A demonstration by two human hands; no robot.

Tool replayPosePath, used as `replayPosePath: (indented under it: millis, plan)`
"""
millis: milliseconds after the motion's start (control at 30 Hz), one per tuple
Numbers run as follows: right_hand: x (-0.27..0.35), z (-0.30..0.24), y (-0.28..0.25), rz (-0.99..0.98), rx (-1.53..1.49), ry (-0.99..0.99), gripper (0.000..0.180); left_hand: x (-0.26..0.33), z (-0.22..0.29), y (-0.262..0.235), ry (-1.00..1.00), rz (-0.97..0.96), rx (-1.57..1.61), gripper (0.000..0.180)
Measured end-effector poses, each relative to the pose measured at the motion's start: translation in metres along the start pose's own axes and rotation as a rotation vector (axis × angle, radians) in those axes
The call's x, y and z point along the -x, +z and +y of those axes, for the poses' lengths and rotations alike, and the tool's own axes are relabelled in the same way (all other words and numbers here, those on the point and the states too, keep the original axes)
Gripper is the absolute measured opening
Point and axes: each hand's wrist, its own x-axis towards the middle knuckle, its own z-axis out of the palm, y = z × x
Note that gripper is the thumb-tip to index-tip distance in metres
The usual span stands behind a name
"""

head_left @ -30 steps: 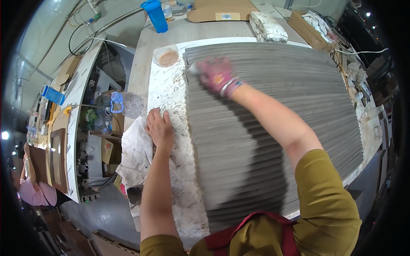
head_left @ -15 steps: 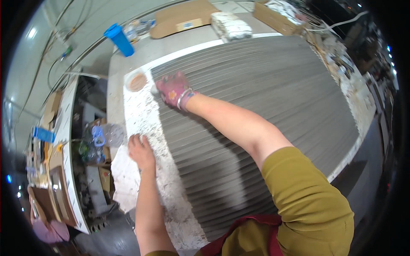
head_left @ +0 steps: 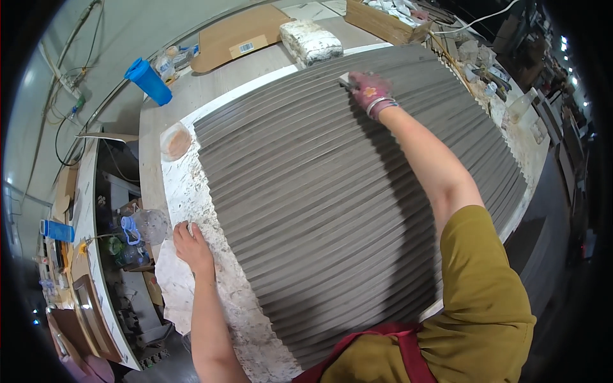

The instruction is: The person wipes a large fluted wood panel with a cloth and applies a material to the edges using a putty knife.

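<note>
A large grey panel with ridges running across it (head_left: 306, 191) covers most of the worktable. On its far part is my right hand (head_left: 371, 90), in a pink glove with a flower print. Its fingers are closed on a small pale piece (head_left: 345, 80) pressed to the ridges; blur and the glove hide what kind it is. My left hand (head_left: 193, 247) is bare and rests with fingers spread on the white, grey-speckled strip (head_left: 223, 274) along the panel's left side.
A round tan patch (head_left: 176, 144) lies at the strip's far end. Behind the panel are a blue cup (head_left: 149, 82), cardboard (head_left: 223, 45), a stained folded bundle (head_left: 311, 42) and an open box (head_left: 383, 20). Left of the table stands a clear plastic jug (head_left: 152, 226). Clutter lines the right edge.
My right hand has swept right across the ridges, from the panel's left edge to its far middle, keeping the pale piece. My left hand stays on the strip. The whole view has shifted slightly.
</note>
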Motion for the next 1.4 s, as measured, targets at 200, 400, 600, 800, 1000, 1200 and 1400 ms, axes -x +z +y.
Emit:
replayPosePath:
  millis: [200,400,600,800,1000,1200,1400]
  plan:
    - [0.052,-0.06,0.035,0.182,-0.145,-0.471,0.027,0.0,-0.014,-0.006,-0.016,-0.028,0.014,0.031]
    - [0.014,0.059,-0.007,0.225,0.031,-0.11,0.034,-0.005,0.001,0.001,0.044,0.026,0.035,0.03]
    - [0.059,0.004,0.021,0.194,-0.055,-0.437,0.031,0.002,-0.018,-0.004,0.052,0.054,0.042,0.028]
    - [0.025,-0.028,0.008,0.316,-0.023,-0.444,0.037,-0.005,0.003,-0.002,-0.025,-0.014,-0.022,0.028]
    - [0.053,-0.255,0.067,0.275,-0.266,-0.955,0.038,0.001,-0.001,-0.013,-0.052,-0.002,0.038,0.03]
    - [-0.013,-0.261,0.047,0.017,-0.104,-0.651,0.025,0.001,0.011,-0.01,-0.077,-0.003,0.005,0.032]
    - [-0.002,-0.283,0.059,0.062,-0.133,-0.74,0.022,0.004,0.003,-0.01,-0.073,-0.016,-0.015,0.034]
